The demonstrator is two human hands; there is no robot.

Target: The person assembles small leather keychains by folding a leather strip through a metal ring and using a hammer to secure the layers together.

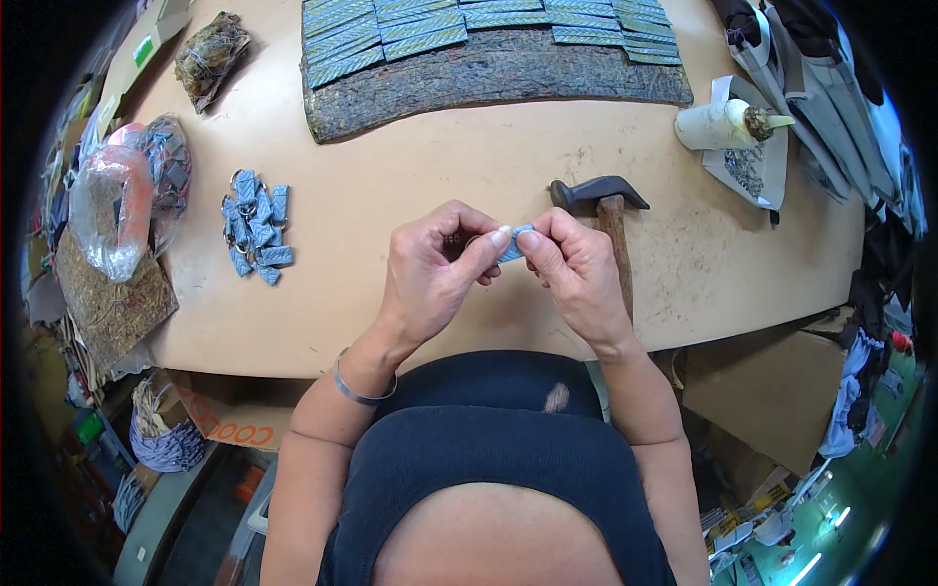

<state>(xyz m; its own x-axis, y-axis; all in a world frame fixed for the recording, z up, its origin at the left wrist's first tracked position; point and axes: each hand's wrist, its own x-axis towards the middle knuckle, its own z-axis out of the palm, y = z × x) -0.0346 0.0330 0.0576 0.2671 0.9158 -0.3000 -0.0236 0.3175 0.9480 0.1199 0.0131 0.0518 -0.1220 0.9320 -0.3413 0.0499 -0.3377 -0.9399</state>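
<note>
Between my fingertips, over the near middle of the table, is a small blue patterned strip point(511, 250). My left hand point(438, 262) pinches its left end between thumb and fingers. The right end is pinched by my right hand point(578, 272). Most of the strip is covered by my fingers. To the left lies a pile of blue tabs with metal rings point(256, 227). A hammer point(608, 192) rests just beyond my right hand, its wooden handle partly hidden by that hand. Farther off, rows of flat blue strips point(420, 34) lie on a dark, rough board point(489, 80).
At the right stand a white glue bottle point(705, 127) and a white tray point(775, 174) with small metal pieces. On the left are clear plastic bags point(115, 210), a brown board point(107, 303) and a wrapped brown bundle point(212, 61). The table's point(244, 354) near edge curves before me.
</note>
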